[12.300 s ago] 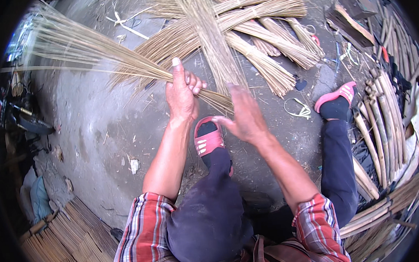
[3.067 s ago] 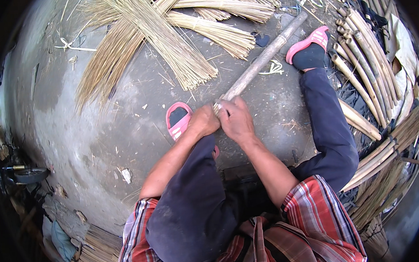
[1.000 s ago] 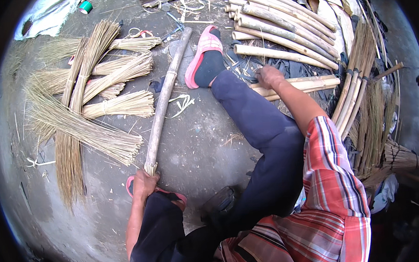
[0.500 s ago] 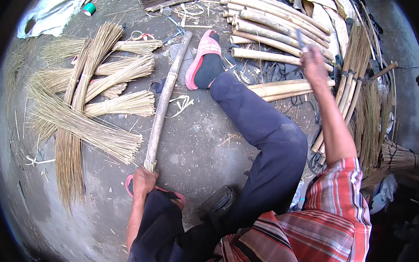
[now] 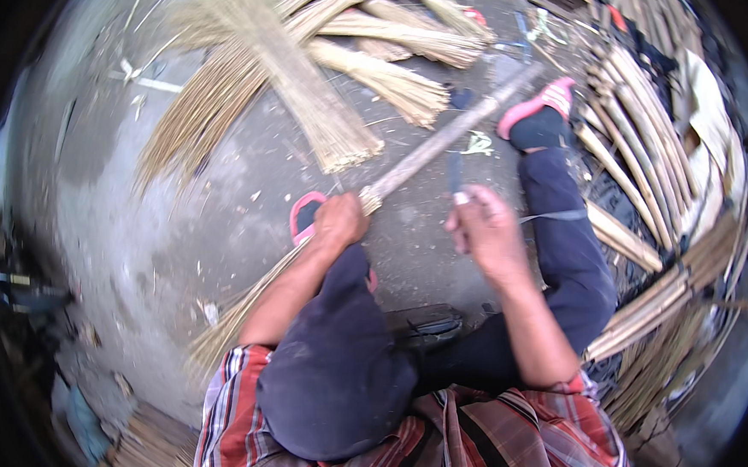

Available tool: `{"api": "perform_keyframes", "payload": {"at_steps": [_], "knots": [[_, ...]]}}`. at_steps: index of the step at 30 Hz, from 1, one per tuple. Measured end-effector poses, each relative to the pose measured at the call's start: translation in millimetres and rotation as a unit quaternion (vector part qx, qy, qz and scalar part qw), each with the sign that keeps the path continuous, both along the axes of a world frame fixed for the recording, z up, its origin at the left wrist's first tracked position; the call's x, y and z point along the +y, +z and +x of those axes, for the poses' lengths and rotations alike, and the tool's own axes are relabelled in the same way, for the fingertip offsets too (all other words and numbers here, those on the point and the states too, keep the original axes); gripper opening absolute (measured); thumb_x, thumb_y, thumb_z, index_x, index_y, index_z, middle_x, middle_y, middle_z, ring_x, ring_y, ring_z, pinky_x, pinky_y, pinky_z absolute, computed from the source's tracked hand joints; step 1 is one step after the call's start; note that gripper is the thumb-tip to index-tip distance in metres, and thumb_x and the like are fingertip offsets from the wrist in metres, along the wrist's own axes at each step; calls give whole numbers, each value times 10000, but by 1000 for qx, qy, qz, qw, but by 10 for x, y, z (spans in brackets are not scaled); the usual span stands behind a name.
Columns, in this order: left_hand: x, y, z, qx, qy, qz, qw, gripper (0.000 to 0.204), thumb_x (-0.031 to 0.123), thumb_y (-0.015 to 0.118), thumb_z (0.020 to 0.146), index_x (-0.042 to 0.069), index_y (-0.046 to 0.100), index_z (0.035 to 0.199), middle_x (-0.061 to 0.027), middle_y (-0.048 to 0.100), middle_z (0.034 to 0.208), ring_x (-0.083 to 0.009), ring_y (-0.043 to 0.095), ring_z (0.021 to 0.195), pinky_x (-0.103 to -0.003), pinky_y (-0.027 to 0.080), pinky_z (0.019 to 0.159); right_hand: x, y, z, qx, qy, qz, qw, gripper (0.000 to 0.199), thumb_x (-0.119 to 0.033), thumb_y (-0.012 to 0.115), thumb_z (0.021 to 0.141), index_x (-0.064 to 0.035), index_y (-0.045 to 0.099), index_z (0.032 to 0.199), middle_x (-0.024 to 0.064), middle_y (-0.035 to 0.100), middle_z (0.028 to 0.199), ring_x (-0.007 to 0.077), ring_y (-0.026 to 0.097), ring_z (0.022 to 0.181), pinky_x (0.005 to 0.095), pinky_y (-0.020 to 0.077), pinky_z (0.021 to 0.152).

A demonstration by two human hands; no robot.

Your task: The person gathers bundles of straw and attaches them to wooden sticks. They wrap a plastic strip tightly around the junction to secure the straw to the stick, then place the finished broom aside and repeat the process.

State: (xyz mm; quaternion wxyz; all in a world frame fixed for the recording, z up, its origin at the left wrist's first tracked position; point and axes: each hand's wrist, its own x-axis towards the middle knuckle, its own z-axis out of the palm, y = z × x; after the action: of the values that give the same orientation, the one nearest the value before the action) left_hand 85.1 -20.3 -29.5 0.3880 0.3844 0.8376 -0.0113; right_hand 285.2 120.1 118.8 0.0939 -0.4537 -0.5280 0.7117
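My left hand point(image 5: 339, 220) is closed round a bundle of thin sticks point(image 5: 372, 202), whose cut ends poke out past my fist. The bundle's loose brush end point(image 5: 217, 333) runs back under my forearm. Against the cut ends lies one end of a bamboo pole point(image 5: 458, 130) that slants across the floor. Near my right knee, my right hand point(image 5: 487, 231) is closed and somewhat blurred. A thin grey-blue strip point(image 5: 455, 170) sticks up from its fingers; its kind is unclear. Behind that hand a narrow pale strip point(image 5: 553, 216) crosses my trouser leg.
Several stick bundles point(image 5: 381, 70) lie crossed on the far floor. At the right are stacked bamboo poles point(image 5: 638, 132), a pale cloth point(image 5: 713, 110) and more bundled sticks point(image 5: 652, 302). My pink slipper point(image 5: 554, 94) is by the pole's far end. A dark object point(image 5: 427, 323) lies between my legs.
My right hand has come down and inward from the far right, toward my left hand. The view has swung, shifting the floor items rightward. My left hand still grips the stick bundle.
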Motion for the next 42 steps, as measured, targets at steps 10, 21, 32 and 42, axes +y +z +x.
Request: {"api": "perform_keyframes", "payload": {"at_steps": [10,21,32,42], "knots": [[-136,-113,109,14,40,76,996,580,104,537,965,-172,390,1454,-292,754,873,-416,782,820,-518,630,722,-556,-1462,-971,-225,118,126,959,373,-306,680,964,31,695,803,224,703,734,326,694,699,465,529,715],[-125,-114,144,29,56,61,996,672,109,532,964,-149,327,1550,-252,765,850,-389,787,781,-508,633,702,-275,-1456,-1113,-288,214,111,927,403,-331,679,928,58,727,835,257,753,840,394,759,841,471,562,802],[-121,-5,1,-46,83,92,991,315,161,683,880,15,705,1158,-297,750,989,-467,737,1003,-555,580,889,-674,-1100,-104,-149,212,-60,964,279,-304,550,1105,-79,689,1018,19,670,789,130,596,728,374,480,685],[-40,593,7,-386,70,92,915,298,217,822,809,-5,716,978,-158,754,830,-265,736,756,-428,567,705,-425,-1502,18,-208,300,242,899,116,-231,633,1018,-125,644,973,153,703,873,389,691,849,487,524,749]]}}
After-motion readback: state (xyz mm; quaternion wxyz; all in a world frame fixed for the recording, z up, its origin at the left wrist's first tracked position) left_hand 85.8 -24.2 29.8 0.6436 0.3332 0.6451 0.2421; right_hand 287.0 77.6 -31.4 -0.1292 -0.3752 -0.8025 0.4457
